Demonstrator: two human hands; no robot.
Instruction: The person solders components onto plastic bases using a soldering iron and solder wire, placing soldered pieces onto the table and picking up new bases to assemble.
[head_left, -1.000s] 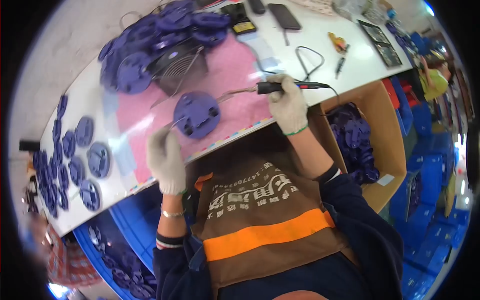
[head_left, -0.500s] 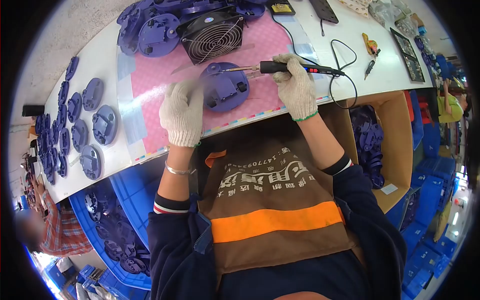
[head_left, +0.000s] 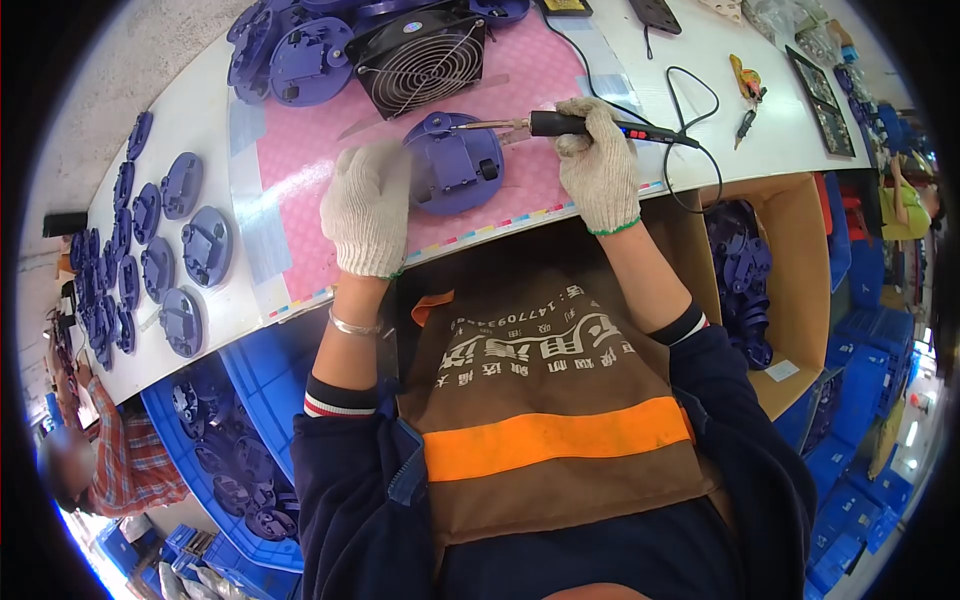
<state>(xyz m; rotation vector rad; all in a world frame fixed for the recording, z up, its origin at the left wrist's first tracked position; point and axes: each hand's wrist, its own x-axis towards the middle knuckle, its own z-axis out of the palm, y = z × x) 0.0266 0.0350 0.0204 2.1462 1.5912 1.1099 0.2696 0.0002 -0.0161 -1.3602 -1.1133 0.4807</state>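
On the pink mat lies a round purple plastic housing (head_left: 465,170) with small black parts and wires on it. My right hand (head_left: 600,165), in a white knitted glove, grips a soldering iron (head_left: 560,124) with a black handle. Its metal tip points left and reaches the small round tab at the housing's upper edge. My left hand (head_left: 366,210), gloved as well, is closed at the housing's left edge. A blurry haze covers its fingertips, so what they pinch is hidden.
A black fan (head_left: 425,65) with a wire grille stands just behind the housing. More purple housings (head_left: 310,62) are piled behind it, and several lie spread on the left (head_left: 206,248). A cardboard box (head_left: 795,290) and a blue crate (head_left: 225,500) hold purple parts. The iron's cable (head_left: 720,180) loops rightward.
The whole view has shifted slightly. The iron's tip stays near the same tab, and both hands keep almost the same pose around the housing.
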